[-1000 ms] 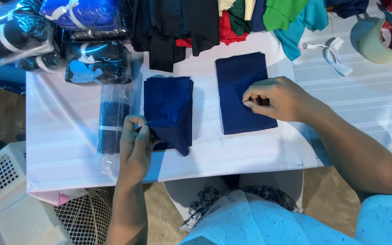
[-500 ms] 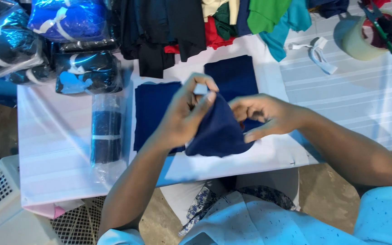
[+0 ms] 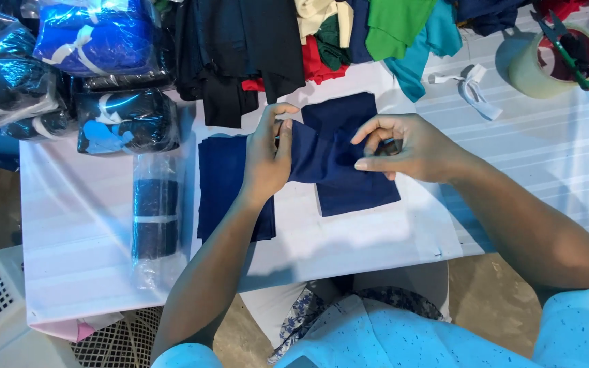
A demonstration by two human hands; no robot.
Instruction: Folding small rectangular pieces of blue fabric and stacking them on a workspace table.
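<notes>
My white table is the biggest thing, with a bare floor under it. At the far edge of the table lies one heap of coloured clothes. Left of that heap are some shiny bags of dark cloth. Near the table's middle lie two navy cloth stacks. My left hand and right hand are a little apart, each pinching one navy cloth piece over the right stack. One tape roll with green snips sits at the table's far right.
</notes>
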